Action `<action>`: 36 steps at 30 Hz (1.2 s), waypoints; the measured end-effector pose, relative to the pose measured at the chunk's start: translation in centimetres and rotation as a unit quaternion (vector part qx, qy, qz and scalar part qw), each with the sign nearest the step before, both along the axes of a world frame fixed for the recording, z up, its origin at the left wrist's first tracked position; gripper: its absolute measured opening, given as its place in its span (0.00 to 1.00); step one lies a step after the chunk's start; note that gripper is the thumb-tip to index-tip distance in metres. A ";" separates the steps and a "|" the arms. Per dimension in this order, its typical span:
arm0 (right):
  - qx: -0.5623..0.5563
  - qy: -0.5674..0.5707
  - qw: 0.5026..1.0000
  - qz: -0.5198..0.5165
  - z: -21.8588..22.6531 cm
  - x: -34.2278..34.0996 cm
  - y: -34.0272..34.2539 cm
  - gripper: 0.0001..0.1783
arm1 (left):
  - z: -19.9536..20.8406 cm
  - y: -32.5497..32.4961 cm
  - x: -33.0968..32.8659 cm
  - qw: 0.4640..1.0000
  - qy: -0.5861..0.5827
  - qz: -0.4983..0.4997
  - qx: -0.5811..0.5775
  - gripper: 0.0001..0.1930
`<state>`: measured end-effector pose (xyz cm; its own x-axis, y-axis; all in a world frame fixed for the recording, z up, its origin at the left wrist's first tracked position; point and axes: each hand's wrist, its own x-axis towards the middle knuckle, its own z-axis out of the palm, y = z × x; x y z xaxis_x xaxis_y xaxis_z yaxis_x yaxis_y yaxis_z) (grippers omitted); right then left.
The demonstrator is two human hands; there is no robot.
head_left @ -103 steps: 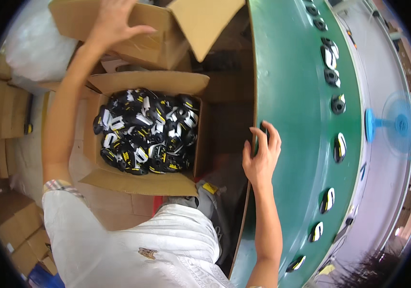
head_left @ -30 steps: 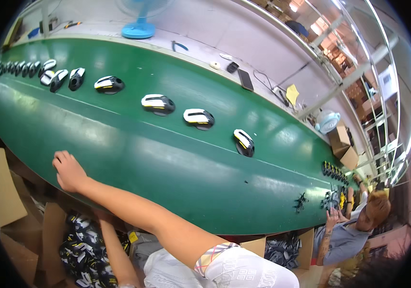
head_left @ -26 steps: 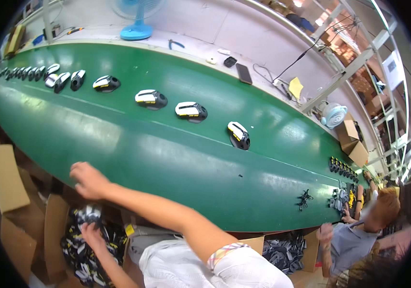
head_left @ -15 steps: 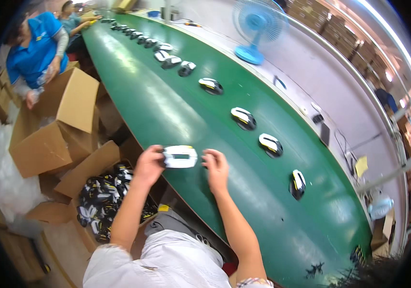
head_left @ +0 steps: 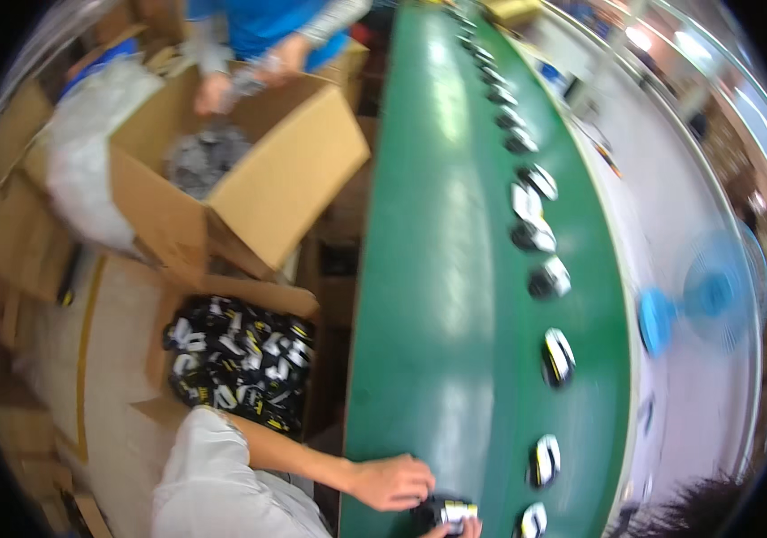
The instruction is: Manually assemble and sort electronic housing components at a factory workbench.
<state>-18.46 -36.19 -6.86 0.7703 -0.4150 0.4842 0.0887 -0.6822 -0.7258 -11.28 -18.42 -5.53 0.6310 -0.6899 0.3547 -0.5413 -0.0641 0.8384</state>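
So we've got our left hand point(head_left: 390, 484) low over the green work surface point(head_left: 437, 359), fingers loosely curled and bunched, right up against a black, white and yellow moulded plastic shell point(head_left: 440, 515). Blur there, so we can't tell if those fingers actually grip it. Our right hand point(head_left: 468, 529) is mostly cut off at the bottom of the view; we just catch a few fingertips at the shell's white side, and can't tell how far open that hand is. The shell sits between both hands, a bit closer to the surface's left edge than its right one. Whether it's resting or slightly lifted, we can't say.

Along the surface's right edge we see a line of similar shells point(head_left: 559, 357), spaced out near us and bunched toward the far end. Beyond that edge there's a blue fan point(head_left: 657, 321). Off the left edge, we have an open carton point(head_left: 276, 294) heaped with more shells point(head_left: 244, 359). Past it stands a bigger open carton point(head_left: 294, 179), with a co-worker in a blue shirt point(head_left: 262, 31) reaching over it.
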 end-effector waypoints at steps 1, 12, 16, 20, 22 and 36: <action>0.006 0.018 0.999 0.050 0.3 3.0 0.7 0.19 | -0.5 0.6 0.3 0.998 0.022 0.002 -0.059 0.07; -0.001 0.202 0.919 0.339 11.0 25.1 5.9 0.13 | 15.1 35.5 12.4 0.625 -0.220 0.696 0.277 0.05; -0.043 0.208 0.896 0.391 6.7 25.8 11.3 0.14 | 13.4 37.9 11.7 0.622 0.010 0.661 0.420 0.08; -0.088 0.143 0.921 0.351 4.5 24.4 13.6 0.11 | 11.7 38.9 10.5 0.633 -0.055 0.677 0.370 0.13; -0.105 0.126 0.927 0.337 4.6 23.9 14.8 0.11 | 12.4 39.6 9.5 0.629 0.014 0.673 0.389 0.13; 0.084 -0.014 0.980 0.177 1.1 23.0 15.1 0.08 | 4.2 48.0 18.6 0.759 -0.021 0.367 0.537 0.20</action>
<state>4.51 -21.09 -5.74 0.8685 -0.1992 0.4539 0.3195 -0.4752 -0.8198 7.34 29.55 -1.35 0.9891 -0.0633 -0.1329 -0.0540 -0.9959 0.0727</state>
